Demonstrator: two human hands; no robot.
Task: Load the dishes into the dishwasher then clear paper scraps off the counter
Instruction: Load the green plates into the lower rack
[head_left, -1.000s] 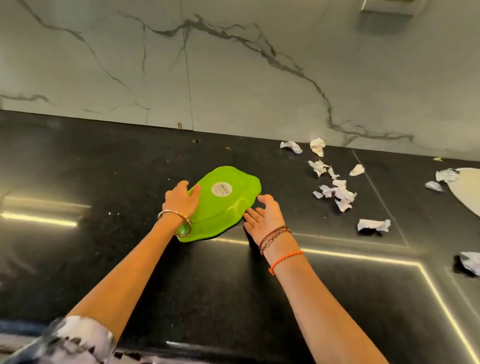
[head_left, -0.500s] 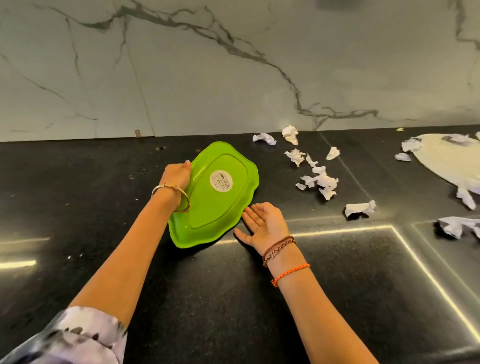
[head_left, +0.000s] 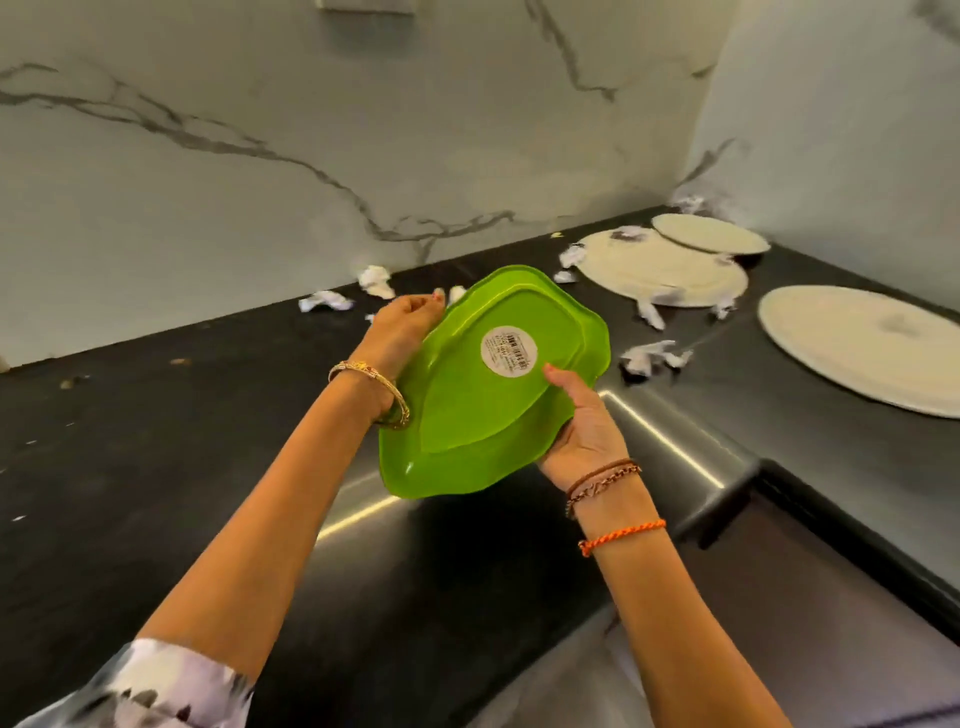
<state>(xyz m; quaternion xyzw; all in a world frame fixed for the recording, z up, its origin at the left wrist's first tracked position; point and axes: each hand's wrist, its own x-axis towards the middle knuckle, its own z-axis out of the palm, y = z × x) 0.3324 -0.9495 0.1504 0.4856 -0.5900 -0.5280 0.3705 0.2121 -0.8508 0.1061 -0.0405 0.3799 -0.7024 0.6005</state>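
We have the green dish between both hands, lifted clear of the black counter and tipped so its underside and round sticker face us. Our left hand curls around the far left rim, fingers bent over the edge; our right hand cups the near right rim, thumb pressed on the base beside the sticker, the other fingers hidden behind the dish. We judge the two-sided hold suits its wide, wavy shape: gripped at opposite edges, it will not swing or slip as we carry it.

The tilt, we think, readies the dish to slide edge-first into a rack, though no dishwasher shows here.

Beyond the dish, white paper scraps lie scattered along the counter toward the marble wall, some touching the pale round mats at the corner. We leave them alone for now, since the dishes come first in the task, and both hands are taken.
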